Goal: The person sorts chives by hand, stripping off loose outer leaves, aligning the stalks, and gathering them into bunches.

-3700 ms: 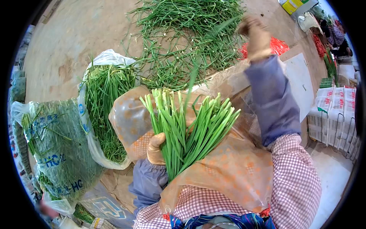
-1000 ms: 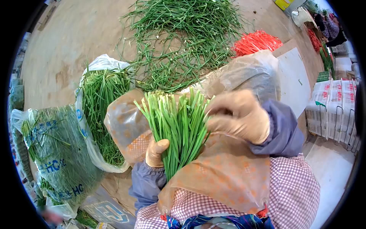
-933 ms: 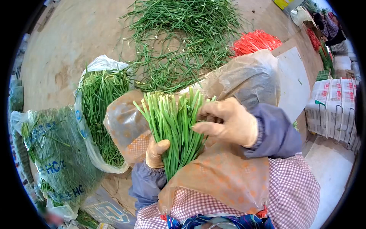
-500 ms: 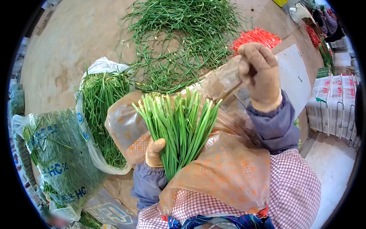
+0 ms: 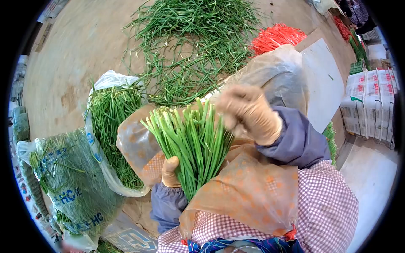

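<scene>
A thick bunch of green chives point(image 5: 192, 147), pale cut ends up, stands fanned out over my lap. My left hand point(image 5: 170, 172), in a tan glove, is closed around its lower left side, the thumb showing in front. My right hand point(image 5: 249, 113), gloved too, is at the bunch's upper right edge. Its fingers look bent but are smeared by motion, so I cannot make out whether they pinch a stalk. A translucent orange-spotted plastic apron point(image 5: 249, 189) covers my lap below the bunch.
Loose green stalks point(image 5: 198, 17) lie heaped on the floor ahead, beside a pile of red ties point(image 5: 278, 37). On the left are an open white bag of greens point(image 5: 114, 105) and a printed clear bag point(image 5: 76, 177). White crates point(image 5: 367, 103) stand at right.
My right hand has come down and left, from raised above the apron to the top right of the bunch. My left hand still holds the chives in nearly the same place.
</scene>
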Available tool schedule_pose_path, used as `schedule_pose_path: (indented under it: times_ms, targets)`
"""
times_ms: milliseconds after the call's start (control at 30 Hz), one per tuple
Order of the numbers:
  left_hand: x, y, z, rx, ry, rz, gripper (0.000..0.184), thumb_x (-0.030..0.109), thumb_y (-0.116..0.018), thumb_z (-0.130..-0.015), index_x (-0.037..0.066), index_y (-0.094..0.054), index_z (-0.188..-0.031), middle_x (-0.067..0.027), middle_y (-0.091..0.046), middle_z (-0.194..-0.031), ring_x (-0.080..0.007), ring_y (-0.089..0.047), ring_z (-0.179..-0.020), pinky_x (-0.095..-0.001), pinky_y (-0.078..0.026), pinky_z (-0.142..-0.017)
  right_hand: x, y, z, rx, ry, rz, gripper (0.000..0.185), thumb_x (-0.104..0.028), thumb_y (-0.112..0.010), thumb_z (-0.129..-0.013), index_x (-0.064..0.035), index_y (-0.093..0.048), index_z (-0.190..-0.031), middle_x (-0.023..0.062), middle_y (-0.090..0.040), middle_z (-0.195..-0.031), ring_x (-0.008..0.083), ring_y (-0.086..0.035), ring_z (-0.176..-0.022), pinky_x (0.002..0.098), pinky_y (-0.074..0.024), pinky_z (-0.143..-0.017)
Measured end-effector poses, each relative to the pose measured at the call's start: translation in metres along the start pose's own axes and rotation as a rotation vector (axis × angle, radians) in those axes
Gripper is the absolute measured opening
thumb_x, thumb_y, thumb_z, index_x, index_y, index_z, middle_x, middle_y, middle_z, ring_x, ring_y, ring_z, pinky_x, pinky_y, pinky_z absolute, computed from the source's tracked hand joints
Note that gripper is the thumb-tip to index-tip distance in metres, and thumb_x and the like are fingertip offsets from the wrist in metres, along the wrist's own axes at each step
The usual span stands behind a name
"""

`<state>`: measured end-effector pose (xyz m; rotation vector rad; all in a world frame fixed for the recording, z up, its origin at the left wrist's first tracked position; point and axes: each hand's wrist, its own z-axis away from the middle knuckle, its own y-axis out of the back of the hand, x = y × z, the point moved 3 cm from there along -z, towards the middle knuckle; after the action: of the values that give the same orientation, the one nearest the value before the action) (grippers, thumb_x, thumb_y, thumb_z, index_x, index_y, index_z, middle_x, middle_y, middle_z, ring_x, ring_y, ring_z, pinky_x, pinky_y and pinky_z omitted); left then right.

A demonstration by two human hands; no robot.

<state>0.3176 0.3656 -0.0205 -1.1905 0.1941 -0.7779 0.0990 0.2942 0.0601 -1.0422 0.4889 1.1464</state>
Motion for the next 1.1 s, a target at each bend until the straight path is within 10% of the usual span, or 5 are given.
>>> schedule_pose_path:
  times_ms: [267,667,800,933,1100]
  targets:
    - [0.0,0.003,-0.003,-0.002,0.011,-0.019,0.062,0.027,-0.068,-0.083,-0.001,-0.047,-0.134,-0.018,-0.063,-0.122,-0.0317,-0.066,-0.103,-0.0464,-0.056,-0.09,0.001,-0.023,-0.005,-0.108,0.483,1.11,0.032,-0.021,-0.072,-0.084,-0.0055,-0.065,-0.111,0.0142,-0.063,-0.07,0.0225,-0.06,-0.057,0.0335,-0.0496,-0.059]
    - [0.0,0.006,-0.003,-0.025,0.046,-0.016,0.066,0.026,-0.07,-0.081,0.0,-0.044,-0.136,-0.0183,-0.06,-0.126,-0.0321,-0.063,-0.109,-0.0477,-0.053,-0.094,-0.004,0.01,-0.031,-0.092,-0.05,0.139,0.013,-0.016,-0.065,-0.09,-0.0032,-0.065,-0.094,0.0023,-0.062,-0.062,0.0088,-0.054,-0.043,0.0217,-0.0417,-0.039]
    - [0.0,0.011,0.001,0.084,0.032,-0.048,0.075,0.028,-0.074,-0.077,-0.002,-0.041,-0.137,-0.0185,-0.059,-0.124,-0.0307,-0.064,-0.104,-0.0437,-0.056,-0.089,-0.049,0.065,-0.062,0.024,0.555,-0.318,0.01,-0.013,-0.06,-0.091,-0.0056,-0.064,-0.087,0.0066,-0.068,-0.08,0.0148,-0.066,-0.074,0.0269,-0.0547,-0.067]
    - [0.001,0.007,-0.003,0.079,0.028,-0.045,0.075,0.03,-0.075,-0.077,-0.002,-0.042,-0.136,-0.0177,-0.06,-0.123,-0.0298,-0.064,-0.104,-0.0423,-0.056,-0.088,-0.081,0.054,-0.034,0.216,0.749,0.281,0.026,-0.019,-0.062,-0.092,-0.0006,-0.062,-0.111,0.0087,-0.069,-0.085,0.0153,-0.065,-0.071,0.0254,-0.0522,-0.061]
    - [0.0,0.004,-0.007,0.085,0.066,-0.062,0.073,0.032,-0.074,-0.077,-0.001,-0.044,-0.135,-0.0169,-0.061,-0.122,-0.0289,-0.064,-0.105,-0.0416,-0.055,-0.09,-0.006,-0.008,0.021,-0.107,-0.146,0.464,0.034,-0.019,-0.073,-0.087,0.0016,-0.062,-0.112,0.0017,-0.064,-0.073,0.007,-0.058,-0.062,0.0218,-0.0443,-0.052]
